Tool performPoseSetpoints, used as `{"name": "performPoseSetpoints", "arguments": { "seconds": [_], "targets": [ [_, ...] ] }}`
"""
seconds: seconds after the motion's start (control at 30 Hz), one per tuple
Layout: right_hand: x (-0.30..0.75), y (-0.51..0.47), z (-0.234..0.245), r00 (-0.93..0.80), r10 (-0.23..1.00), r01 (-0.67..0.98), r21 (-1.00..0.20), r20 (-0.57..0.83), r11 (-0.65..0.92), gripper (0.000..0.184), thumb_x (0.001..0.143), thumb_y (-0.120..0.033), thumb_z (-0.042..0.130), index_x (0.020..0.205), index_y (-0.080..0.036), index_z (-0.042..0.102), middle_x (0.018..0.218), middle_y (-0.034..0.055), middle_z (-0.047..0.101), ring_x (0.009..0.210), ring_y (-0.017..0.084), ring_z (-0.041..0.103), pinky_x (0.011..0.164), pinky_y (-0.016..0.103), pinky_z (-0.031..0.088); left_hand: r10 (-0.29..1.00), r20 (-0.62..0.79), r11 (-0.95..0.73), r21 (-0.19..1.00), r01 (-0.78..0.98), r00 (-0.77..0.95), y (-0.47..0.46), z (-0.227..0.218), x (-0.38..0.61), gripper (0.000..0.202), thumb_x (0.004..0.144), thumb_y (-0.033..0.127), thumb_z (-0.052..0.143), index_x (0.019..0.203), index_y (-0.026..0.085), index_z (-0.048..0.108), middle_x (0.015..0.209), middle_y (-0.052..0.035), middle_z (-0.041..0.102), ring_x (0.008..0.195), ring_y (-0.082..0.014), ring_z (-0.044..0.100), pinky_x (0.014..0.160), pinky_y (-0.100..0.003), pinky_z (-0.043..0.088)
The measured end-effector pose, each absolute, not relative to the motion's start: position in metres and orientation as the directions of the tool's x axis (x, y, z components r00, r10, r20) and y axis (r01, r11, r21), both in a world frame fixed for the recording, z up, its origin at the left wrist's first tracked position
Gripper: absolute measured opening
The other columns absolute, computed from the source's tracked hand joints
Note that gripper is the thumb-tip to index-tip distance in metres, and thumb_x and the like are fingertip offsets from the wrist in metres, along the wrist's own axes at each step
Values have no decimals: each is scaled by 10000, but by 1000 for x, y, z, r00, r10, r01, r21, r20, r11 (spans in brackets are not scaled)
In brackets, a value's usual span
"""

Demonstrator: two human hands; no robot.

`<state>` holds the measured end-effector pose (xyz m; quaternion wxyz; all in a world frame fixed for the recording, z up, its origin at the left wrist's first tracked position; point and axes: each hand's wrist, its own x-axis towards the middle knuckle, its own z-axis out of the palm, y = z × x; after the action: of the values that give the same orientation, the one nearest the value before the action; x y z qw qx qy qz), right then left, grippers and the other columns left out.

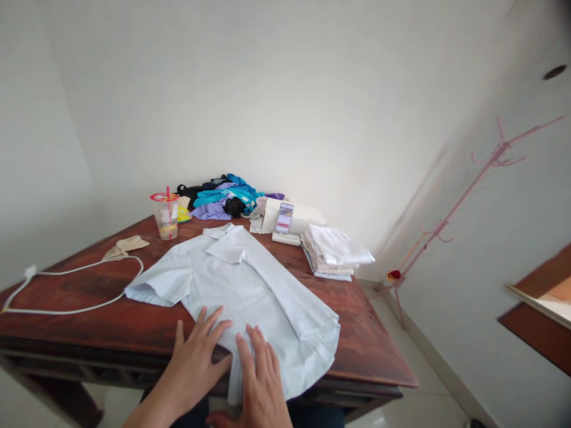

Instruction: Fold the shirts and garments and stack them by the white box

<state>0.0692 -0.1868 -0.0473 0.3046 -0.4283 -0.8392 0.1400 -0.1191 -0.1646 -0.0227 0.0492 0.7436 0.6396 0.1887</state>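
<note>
Head view: the left hand [200, 352] has its fingers spread wide, the right hand [261, 374] its fingers narrowly parted, neither visibly gripping. The pale shirt [254, 294] lies beneath and ahead of the fingertips; folded garments [332, 249] stand stacked beyond them, rightward.

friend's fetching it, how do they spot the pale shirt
On the brown wooden table, find the left hand and right hand at the near edge. The pale shirt stretches away from them, laid out, unlike the folded stack on its right and the colourful heap behind.
</note>
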Motion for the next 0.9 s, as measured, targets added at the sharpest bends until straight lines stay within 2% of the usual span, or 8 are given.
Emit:
{"name": "performPoseSetpoints", "arguments": {
  "seconds": [0.07,0.13,0.23,0.33,0.43,0.63,0.77,0.9],
  "targets": [
    [77,-183,-41,-389,808,611,-533,443,586,1078,687,-290,778,1607,-267,217,1576,208,385,1404,503,393,1079,703,379,975,197,-164,333,929,102,-164,-19,-117,463,853,438,612,1310,382,654,1582,-62,426,1503,-422,262,1087,-810,198],
    [88,-180,-28,-353,817,570,-588,455,574,851,755,-177,629,1557,-255,356,1460,184,529,1301,427,538,1047,618,461,978,184,-156,354,922,95,-164,-16,-115,443,875,496,595,1298,380,657,1581,-56,430,1506,-419,258,1089,-812,184],
    [102,-178,-6,-327,846,487,-692,421,533,497,871,-188,494,1347,-278,604,1198,116,707,1099,334,680,948,494,559,977,191,-157,369,916,91,-164,-15,-116,432,882,578,578,1252,377,675,1559,-50,466,1493,-416,298,1098,-801,195],
    [112,-181,8,-313,857,418,-751,409,511,339,961,-259,453,1216,-290,674,1067,75,756,996,285,723,884,404,588,955,283,-184,334,925,87,-161,-18,-127,375,904,487,544,1225,357,689,1504,-54,538,1459,-383,384,1121,-705,304],
    [125,-185,16,-338,842,383,-756,420,531,284,995,-291,466,1169,-282,689,1034,66,766,960,259,734,853,346,590,903,416,-214,214,953,110,-151,-15,-150,407,892,306,459,1212,315,709,1445,-64,595,1438,-366,418,1124,-629,354],
    [166,-196,32,-394,817,385,-732,420,562,311,1026,-313,462,1216,-257,702,1120,80,763,1045,234,722,927,293,561,866,476,-168,-13,986,154,-122,3,-210,481,834,170,420,1200,232,727,1397,-115,625,1392,-394,452,1120,-652,324],
    [201,-200,32,-225,893,468,-760,391,451,323,1014,-408,505,1114,-238,762,1074,83,774,1027,246,716,927,288,554,869,468,-171,-28,985,164,-113,6,-241,425,848,184,440,1158,213,729,1357,-108,656,1300,-356,547,1099,-598,382],
    [234,-204,30,-42,933,496,-803,357,330,416,960,-545,556,1047,-211,787,996,91,777,971,276,709,887,315,570,809,563,-232,46,972,167,-119,8,-255,310,912,306,459,1055,221,720,1229,-97,724,1189,-311,629,1104,-530,422]
  ]
}}
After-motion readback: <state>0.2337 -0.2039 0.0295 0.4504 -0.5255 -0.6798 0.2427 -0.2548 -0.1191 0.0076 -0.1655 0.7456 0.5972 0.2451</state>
